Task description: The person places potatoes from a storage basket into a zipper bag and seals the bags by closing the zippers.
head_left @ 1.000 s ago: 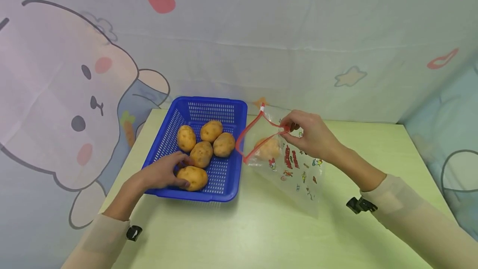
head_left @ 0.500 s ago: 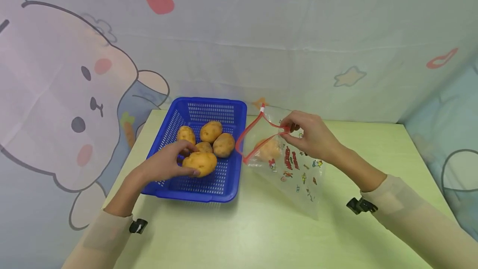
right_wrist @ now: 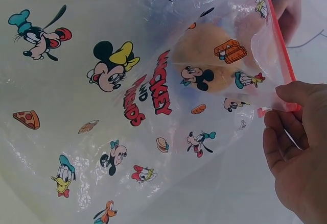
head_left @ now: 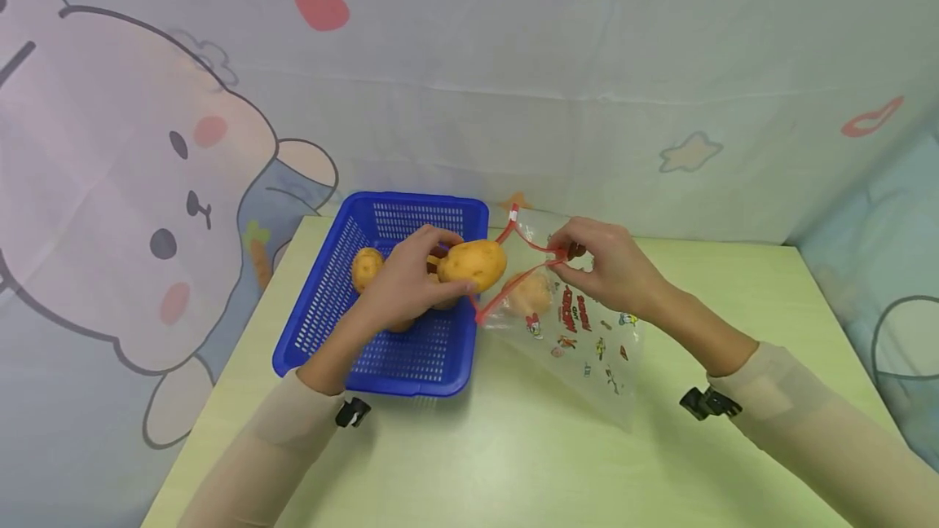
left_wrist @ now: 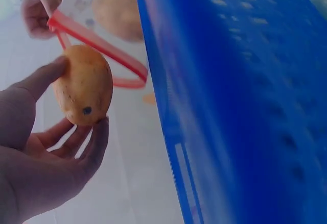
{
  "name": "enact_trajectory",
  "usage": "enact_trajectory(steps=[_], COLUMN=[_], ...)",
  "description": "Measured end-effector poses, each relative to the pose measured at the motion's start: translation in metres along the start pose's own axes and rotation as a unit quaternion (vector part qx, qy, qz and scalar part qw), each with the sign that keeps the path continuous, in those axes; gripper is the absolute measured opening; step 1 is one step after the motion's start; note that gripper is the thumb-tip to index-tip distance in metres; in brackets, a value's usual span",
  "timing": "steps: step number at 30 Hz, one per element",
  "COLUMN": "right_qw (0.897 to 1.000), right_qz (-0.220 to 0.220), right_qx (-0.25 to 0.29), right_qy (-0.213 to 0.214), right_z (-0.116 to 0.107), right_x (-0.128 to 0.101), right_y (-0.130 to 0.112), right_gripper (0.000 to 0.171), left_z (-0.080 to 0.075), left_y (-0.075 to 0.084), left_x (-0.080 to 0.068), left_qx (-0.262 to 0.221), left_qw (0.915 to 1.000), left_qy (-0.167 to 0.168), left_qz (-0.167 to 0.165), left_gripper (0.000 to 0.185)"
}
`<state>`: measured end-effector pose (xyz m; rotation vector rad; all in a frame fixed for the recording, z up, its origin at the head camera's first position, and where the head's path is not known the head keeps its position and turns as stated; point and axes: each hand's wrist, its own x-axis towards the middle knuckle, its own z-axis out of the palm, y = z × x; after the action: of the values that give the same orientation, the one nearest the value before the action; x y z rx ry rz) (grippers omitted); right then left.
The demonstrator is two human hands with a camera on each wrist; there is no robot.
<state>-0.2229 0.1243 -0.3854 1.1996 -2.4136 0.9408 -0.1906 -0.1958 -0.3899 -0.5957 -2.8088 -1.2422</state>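
Note:
In the head view my left hand (head_left: 403, 283) holds a yellow potato (head_left: 480, 263) between thumb and fingers. The potato is at the red-edged mouth of a clear zip bag (head_left: 587, 365) printed with cartoon figures. My right hand (head_left: 612, 267) pinches the red zip edge at one side, and the mouth gapes to the left. Another potato (head_left: 531, 293) lies inside the bag, seen through the plastic. Below my left hand stands a blue plastic basket (head_left: 447, 381), where a potato (head_left: 365, 267) shows on the left and others are partly hidden by the hand.
The basket and bag are side by side on a pale green table (head_left: 499, 455), close to the back edge. A printed cloth (head_left: 469, 63) hangs right behind it. The basket's right wall lies beside the bag's mouth.
My left hand has lifted a potato from the basket's front and carried it up and right to the bag's mouth. The right hand keeps its pinch on the bag, almost unmoved.

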Motion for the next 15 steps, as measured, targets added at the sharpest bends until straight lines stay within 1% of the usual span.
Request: enact_trajectory(steps=[3,6,8,12,15], right_qw=[1.000,1.000,1.000,1.000,1.000], right_qz=[-0.002,-0.007,-0.009,-0.012,-0.010], right_qx=[0.003,0.005,0.006,0.006,0.002], right_qy=[-0.001,-0.001,-0.002,-0.005,-0.008], right_z=[0.001,0.001,0.001,0.000,-0.001], right_x=[0.000,0.000,0.000,0.000,0.000], right_y=[0.000,0.000,0.000,0.001,0.001], right_gripper=[0.022,0.021,0.021,0.022,0.022], left_z=[0.009,0.018,0.024,0.033,0.036], left_y=[0.005,0.008,0.009,0.012,0.014], left_x=[0.010,0.017,0.021,0.026,0.028], left_qx=[-0.002,0.007,0.013,0.020,0.025], left_qw=[1.0000,0.9999,0.9998,0.9994,0.9991], left_qy=[0.002,-0.007,-0.016,-0.028,-0.033], left_qz=[-0.007,-0.010,-0.005,0.007,0.006], left_gripper=[0.064,0.064,0.064,0.062,0.061])
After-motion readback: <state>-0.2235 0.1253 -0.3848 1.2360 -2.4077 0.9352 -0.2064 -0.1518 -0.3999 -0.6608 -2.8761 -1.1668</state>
